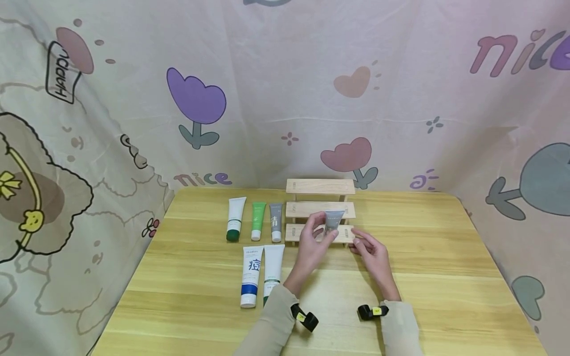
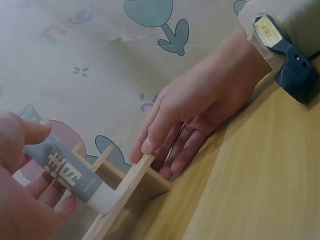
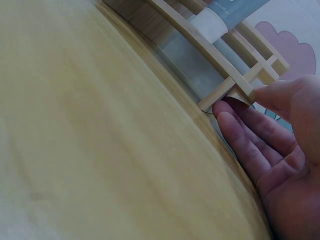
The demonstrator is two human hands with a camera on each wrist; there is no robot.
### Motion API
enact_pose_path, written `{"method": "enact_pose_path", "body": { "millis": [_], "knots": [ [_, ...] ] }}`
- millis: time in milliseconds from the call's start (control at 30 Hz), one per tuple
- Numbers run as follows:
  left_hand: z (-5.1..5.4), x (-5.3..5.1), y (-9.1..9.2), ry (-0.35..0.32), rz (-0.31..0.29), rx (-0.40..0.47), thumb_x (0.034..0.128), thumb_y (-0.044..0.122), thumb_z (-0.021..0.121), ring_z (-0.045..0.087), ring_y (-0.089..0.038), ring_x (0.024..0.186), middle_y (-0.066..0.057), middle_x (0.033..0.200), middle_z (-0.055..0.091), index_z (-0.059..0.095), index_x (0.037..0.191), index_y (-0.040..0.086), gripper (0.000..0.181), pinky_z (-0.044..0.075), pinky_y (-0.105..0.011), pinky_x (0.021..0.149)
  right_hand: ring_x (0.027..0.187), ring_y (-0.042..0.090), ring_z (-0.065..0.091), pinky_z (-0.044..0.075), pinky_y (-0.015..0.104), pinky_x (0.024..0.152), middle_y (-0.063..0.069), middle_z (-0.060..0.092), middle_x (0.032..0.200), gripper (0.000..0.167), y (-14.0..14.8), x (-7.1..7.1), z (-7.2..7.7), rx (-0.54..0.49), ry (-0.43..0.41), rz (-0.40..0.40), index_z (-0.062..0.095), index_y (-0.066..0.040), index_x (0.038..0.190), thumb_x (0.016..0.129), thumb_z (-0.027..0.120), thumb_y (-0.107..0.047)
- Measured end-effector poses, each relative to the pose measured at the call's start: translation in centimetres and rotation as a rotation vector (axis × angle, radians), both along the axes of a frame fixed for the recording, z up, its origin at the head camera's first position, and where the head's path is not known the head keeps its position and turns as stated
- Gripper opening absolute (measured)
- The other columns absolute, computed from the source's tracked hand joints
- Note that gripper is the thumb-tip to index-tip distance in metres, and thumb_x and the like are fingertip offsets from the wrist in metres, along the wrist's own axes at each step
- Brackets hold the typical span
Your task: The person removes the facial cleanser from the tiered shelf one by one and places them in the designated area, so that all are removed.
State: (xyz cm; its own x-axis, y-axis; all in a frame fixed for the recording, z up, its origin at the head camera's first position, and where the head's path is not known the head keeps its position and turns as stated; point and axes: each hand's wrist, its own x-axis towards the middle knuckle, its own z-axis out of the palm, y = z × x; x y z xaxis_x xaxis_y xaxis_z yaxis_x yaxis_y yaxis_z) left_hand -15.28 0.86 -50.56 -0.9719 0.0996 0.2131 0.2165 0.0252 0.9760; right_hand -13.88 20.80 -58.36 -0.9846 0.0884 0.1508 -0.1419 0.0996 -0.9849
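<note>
My left hand (image 1: 310, 249) grips a small grey tube (image 1: 334, 220) between thumb and fingers. The tube stands cap down, a little tilted, at the lowest tier of a three-tier wooden display rack (image 1: 320, 187). In the left wrist view its white cap (image 2: 103, 199) meets the board's edge; whether it bears weight there I cannot tell. My right hand (image 1: 375, 254) pinches the right end of that lowest board, thumb on top and fingers (image 3: 235, 132) underneath. The upper two tiers hold nothing.
Left of the rack lie a white tube with green cap (image 1: 236, 217), a green tube (image 1: 258, 220) and another grey tube (image 1: 276, 222). Nearer are a white tube with blue band (image 1: 251, 274) and a white one (image 1: 273, 267), partly behind my left sleeve. A printed cloth (image 1: 276, 99) hangs behind.
</note>
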Motion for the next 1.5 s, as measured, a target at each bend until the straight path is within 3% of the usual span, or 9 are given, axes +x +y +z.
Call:
{"method": "enact_pose_path", "body": {
  "millis": [267, 633, 867, 1133, 1400, 1500],
  "knots": [
    [-0.1, -0.2, 0.7, -0.043, 0.042, 0.029, 0.0933, -0.001, 0.069, 0.062, -0.029, 0.122, -0.015, 0.128, 0.066, 0.059, 0.13, 0.005, 0.039, 0.051, -0.042, 0.104, 0.095, 0.019, 0.074, 0.06, 0.031, 0.083, 0.031, 0.069, 0.114, 0.035, -0.1, 0.0, 0.1, -0.019, -0.004, 0.004, 0.062, 0.003, 0.136, 0.105, 0.059, -0.012],
    [-0.6, -0.3, 1.1, -0.033, 0.054, 0.024, 0.0923, -0.003, 0.069, 0.064, -0.029, 0.118, -0.015, 0.125, 0.067, 0.061, 0.126, 0.006, 0.036, 0.053, -0.042, 0.101, 0.097, 0.026, 0.074, 0.059, 0.034, 0.084, 0.034, 0.067, 0.117, 0.034, 0.2, 0.0, 0.3, -0.033, -0.042, 0.017, 0.059, 0.009, 0.136, 0.105, 0.056, -0.003],
    [-0.8, -0.3, 0.9, -0.026, 0.081, 0.016, 0.0912, -0.006, 0.07, 0.065, -0.027, 0.116, -0.013, 0.121, 0.069, 0.062, 0.123, 0.005, 0.035, 0.054, -0.038, 0.098, 0.095, 0.018, 0.074, 0.059, 0.03, 0.084, 0.032, 0.069, 0.116, 0.035, 0.0, 0.2, 0.4, -0.033, -0.022, 0.012, 0.061, 0.004, 0.137, 0.105, 0.059, -0.009],
    [-0.5, 0.1, 0.2, -0.072, 0.096, 0.009, 0.0918, -0.003, 0.071, 0.066, -0.025, 0.112, -0.012, 0.12, 0.069, 0.062, 0.126, 0.005, 0.036, 0.055, -0.034, 0.097, 0.097, 0.031, 0.074, 0.059, 0.037, 0.085, 0.035, 0.068, 0.111, 0.033, -0.7, 1.0, 3.3, -0.028, -0.018, 0.031, 0.058, 0.012, 0.134, 0.103, 0.056, 0.001],
    [0.2, 0.6, -0.8, -0.086, 0.077, 0.023, 0.0923, -0.001, 0.071, 0.066, -0.024, 0.108, -0.01, 0.118, 0.069, 0.062, 0.127, 0.005, 0.037, 0.057, -0.033, 0.092, 0.097, 0.027, 0.074, 0.059, 0.034, 0.084, 0.034, 0.068, 0.115, 0.034, 0.0, 0.2, 0.7, -0.032, -0.021, 0.015, 0.059, 0.008, 0.137, 0.105, 0.056, -0.002],
    [0.5, 0.9, -1.3, -0.082, 0.057, 0.049, 0.0926, -0.001, 0.071, 0.067, -0.027, 0.106, -0.013, 0.116, 0.07, 0.062, 0.127, 0.003, 0.035, 0.058, -0.035, 0.091, 0.097, 0.021, 0.074, 0.059, 0.032, 0.084, 0.031, 0.068, 0.117, 0.035, 0.0, 0.2, 0.5, -0.025, -0.022, 0.008, 0.06, 0.005, 0.138, 0.105, 0.057, -0.007]
  ]
}}
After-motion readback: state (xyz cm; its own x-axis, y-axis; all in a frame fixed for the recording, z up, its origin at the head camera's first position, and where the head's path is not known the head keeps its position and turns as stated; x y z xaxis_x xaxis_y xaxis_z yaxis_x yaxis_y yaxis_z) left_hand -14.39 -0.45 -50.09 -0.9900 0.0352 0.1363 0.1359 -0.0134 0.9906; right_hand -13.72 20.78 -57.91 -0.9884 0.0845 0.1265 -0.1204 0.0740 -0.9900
